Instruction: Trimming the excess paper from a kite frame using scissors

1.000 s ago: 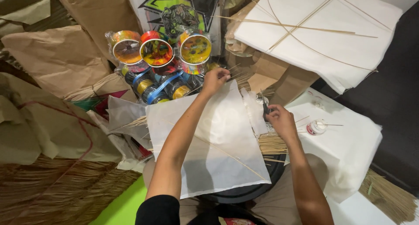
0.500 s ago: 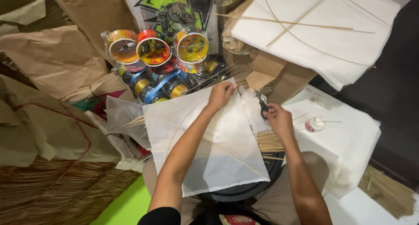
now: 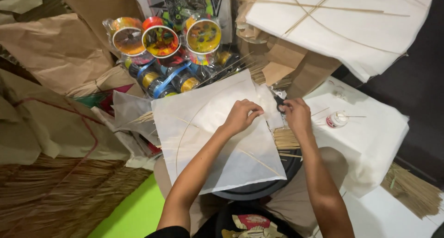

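Observation:
A white paper kite [image 3: 217,136] with thin bamboo sticks lies across my lap on a round black board [image 3: 259,187]. My left hand [image 3: 241,116] rests with curled fingers on the kite's right edge, pinching the paper. My right hand [image 3: 296,115] is just beyond that edge, fingers closed on a small dark object that I cannot make out. A bundle of thin bamboo sticks [image 3: 286,138] lies under my right wrist.
Colourful string spools [image 3: 162,44] in plastic wrap stand behind the kite. A stack of finished white kites [image 3: 342,21] sits at the back right. A small glue pot [image 3: 336,119] stands on white paper [image 3: 370,136] to the right. Brown paper sheets [image 3: 55,57] pile up left.
My left hand has drawn back from the kite's far corner to its right edge, close to my right hand. The right hand stays by the same edge.

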